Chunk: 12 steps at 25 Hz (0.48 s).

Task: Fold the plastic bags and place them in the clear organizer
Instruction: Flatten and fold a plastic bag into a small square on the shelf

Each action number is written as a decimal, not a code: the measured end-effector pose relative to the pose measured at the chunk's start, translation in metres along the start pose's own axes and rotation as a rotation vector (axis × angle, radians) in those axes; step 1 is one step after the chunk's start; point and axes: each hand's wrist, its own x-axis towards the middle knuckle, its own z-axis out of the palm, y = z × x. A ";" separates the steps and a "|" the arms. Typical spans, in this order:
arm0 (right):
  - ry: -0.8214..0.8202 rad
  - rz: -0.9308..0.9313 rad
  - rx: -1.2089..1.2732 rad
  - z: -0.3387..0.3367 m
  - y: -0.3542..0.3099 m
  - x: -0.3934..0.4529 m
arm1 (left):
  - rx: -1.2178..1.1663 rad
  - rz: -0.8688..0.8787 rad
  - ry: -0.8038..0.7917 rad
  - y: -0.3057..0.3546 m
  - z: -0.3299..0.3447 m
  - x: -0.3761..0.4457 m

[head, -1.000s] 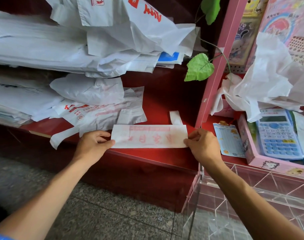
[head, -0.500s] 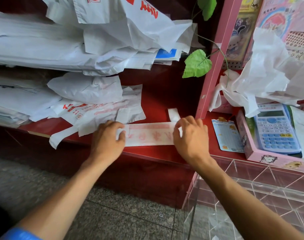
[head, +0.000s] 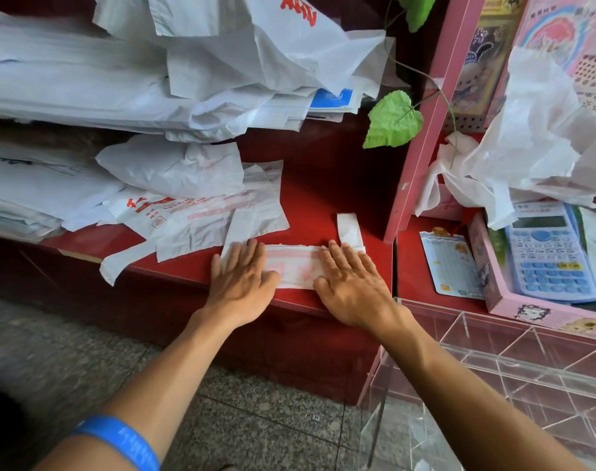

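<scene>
- Filling the frame from nine to twelve o'clock, a heap of white plastic bags [head: 126, 79] with red print lies stacked on the dark red wooden shelf [head: 327, 198].
- At five o'clock stands the clear acrylic organizer with grid compartments [head: 514, 368], just below the shelf's right end; nothing lies in the compartments that show.
- At two o'clock a crumpled white plastic bag [head: 534, 137] sags over a pink cardboard box [head: 541, 314], partly hiding the top of the light blue calculator [head: 548, 256] inside it.
- A pink upright post [head: 425, 130] divides the shelf from the box side; a green fabric leaf on a thin stem [head: 393, 121] hangs just left of it.
- Near centre, the folded white plastic bag strip with faint red print [head: 295, 265] lies flat at the shelf's front edge, its handle tab sticking up at one o'clock.
- The left hand [head: 242, 280] presses the strip's left end, fingers straight and spread; a loose flattened bag [head: 201, 226] touches its fingertips at eleven o'clock.
- The right hand [head: 352, 283] presses the right end, fingers likewise flat.
- A small blue card [head: 449, 266] lies at three o'clock, apart from the strip.
- A blue wristband [head: 120, 440] circles the left forearm.
</scene>
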 end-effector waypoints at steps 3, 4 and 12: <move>-0.009 0.065 -0.046 0.001 0.005 -0.005 | 0.002 -0.045 -0.004 -0.016 -0.004 -0.003; -0.007 0.080 -0.066 0.001 0.007 -0.006 | 0.013 -0.044 -0.012 -0.019 -0.005 -0.004; -0.027 0.022 -0.098 -0.005 0.018 -0.033 | -0.002 0.180 -0.028 -0.059 -0.016 -0.015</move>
